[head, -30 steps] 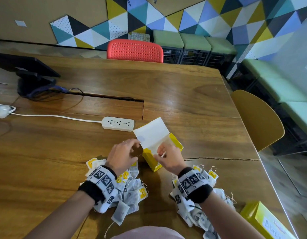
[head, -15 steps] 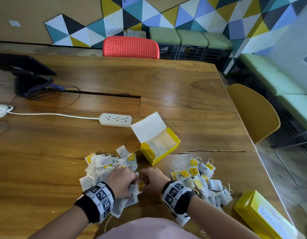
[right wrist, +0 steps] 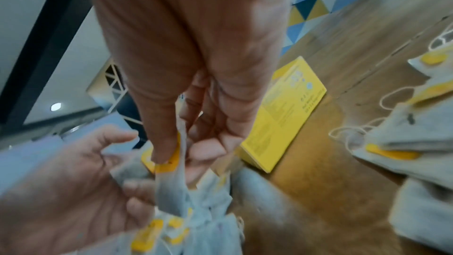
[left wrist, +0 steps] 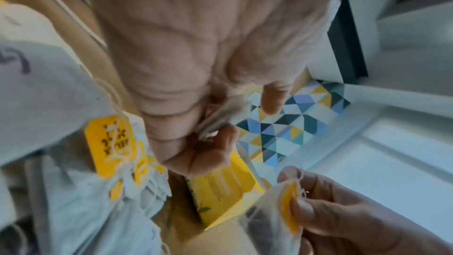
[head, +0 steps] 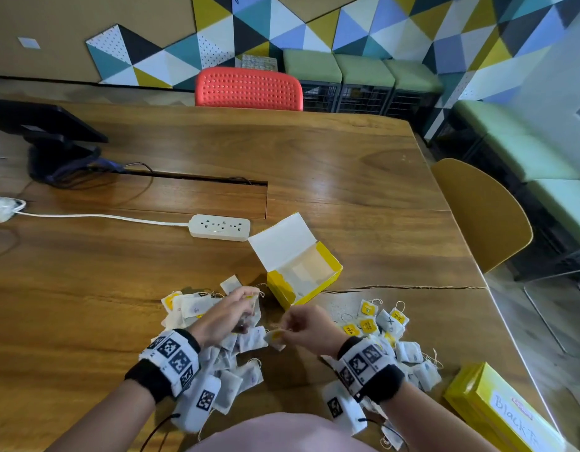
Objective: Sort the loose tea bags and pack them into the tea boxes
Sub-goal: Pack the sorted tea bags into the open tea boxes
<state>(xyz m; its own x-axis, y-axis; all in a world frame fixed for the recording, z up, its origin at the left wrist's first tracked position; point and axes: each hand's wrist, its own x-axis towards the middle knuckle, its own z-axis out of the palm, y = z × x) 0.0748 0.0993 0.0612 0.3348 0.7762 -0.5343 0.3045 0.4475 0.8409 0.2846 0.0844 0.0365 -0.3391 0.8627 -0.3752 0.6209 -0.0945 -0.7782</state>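
An open yellow tea box point(head: 303, 275) with its white lid flap up stands on the wooden table point(head: 86, 288), just beyond both hands. Two heaps of white tea bags with yellow tags lie there: one under my left hand point(head: 213, 360), one by my right wrist point(head: 389, 327). My left hand point(head: 236, 313) is raised over its heap and pinches a tea bag point(left wrist: 220, 119) between thumb and fingers. My right hand point(head: 295, 327) pinches another tea bag point(right wrist: 171, 177) by its yellow tag, close to the left hand. A second yellow box point(head: 500, 412), handwritten "Black T", lies at the near right corner.
A white power strip point(head: 220, 227) with its cord runs across the table behind the open box. A black stand point(head: 53, 148) sits at the far left. A red chair point(head: 249, 89) and a mustard chair point(head: 484, 213) border the table; the right edge is close.
Both hands left the open box, dipped into the left heap, and have now come up holding a tea bag each. The view tilted down a little.
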